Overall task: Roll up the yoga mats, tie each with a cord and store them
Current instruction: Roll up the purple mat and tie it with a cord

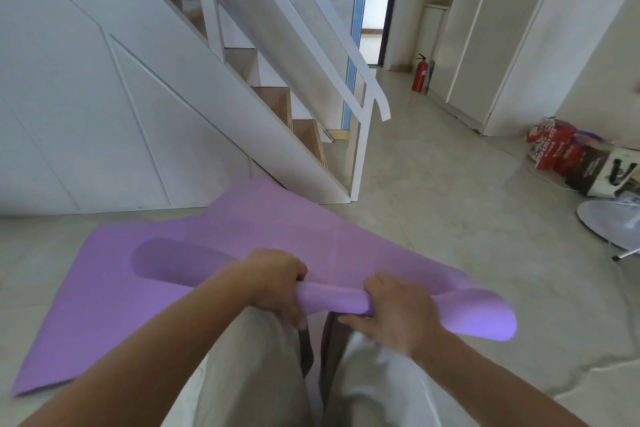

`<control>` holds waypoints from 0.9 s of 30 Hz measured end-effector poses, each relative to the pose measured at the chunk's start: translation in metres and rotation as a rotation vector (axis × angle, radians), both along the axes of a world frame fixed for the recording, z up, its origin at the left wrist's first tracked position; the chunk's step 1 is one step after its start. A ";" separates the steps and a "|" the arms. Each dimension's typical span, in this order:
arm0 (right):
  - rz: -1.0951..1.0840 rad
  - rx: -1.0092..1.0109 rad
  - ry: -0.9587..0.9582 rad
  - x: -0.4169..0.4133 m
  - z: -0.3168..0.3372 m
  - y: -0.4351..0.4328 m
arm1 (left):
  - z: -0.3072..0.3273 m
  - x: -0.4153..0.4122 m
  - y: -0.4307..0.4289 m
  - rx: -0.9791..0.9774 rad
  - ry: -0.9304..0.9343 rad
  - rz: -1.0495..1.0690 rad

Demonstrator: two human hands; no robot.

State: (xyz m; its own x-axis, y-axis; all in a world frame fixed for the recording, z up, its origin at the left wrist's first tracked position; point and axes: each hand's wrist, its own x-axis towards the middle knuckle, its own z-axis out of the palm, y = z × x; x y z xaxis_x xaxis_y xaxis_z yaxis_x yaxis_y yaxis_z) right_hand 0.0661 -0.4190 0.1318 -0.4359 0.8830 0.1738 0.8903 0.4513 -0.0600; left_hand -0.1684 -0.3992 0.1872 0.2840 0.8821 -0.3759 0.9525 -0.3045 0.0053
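Head view: purple yoga mat (145,291) lies spread on the floor (450,218), lower centre, its near edge rolled into a thin tube (332,300). The left hand (277,282) and right hand (394,314) each wrap their fingers (298,317) tightly round that tube. Risk: the right end flares loose, so uneven pressure would likely skew the roll into a cone.

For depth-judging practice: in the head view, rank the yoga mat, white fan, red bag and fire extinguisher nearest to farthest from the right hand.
1. Yoga mat: in the grip of the right hand.
2. White fan: floor, right.
3. Red bag: behind the fan.
4. Fire extinguisher: far hallway.
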 end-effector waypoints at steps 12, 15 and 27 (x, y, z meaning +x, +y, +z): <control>-0.150 0.264 0.224 0.010 -0.041 -0.028 | -0.014 -0.007 -0.010 0.061 -0.255 -0.029; -0.236 0.207 0.210 0.009 -0.039 -0.028 | -0.023 -0.006 -0.012 0.016 -0.343 0.016; -0.410 -0.039 0.122 0.011 -0.017 -0.024 | -0.019 -0.009 -0.032 0.173 -0.587 -0.078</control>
State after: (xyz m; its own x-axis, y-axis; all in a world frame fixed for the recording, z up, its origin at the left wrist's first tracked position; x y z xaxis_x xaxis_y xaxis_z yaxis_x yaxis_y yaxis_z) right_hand 0.0774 -0.4431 0.1149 -0.0254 0.9859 0.1651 0.9810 0.0564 -0.1857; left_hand -0.1771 -0.4312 0.1686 0.4663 0.8846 0.0097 0.7805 -0.4165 0.4662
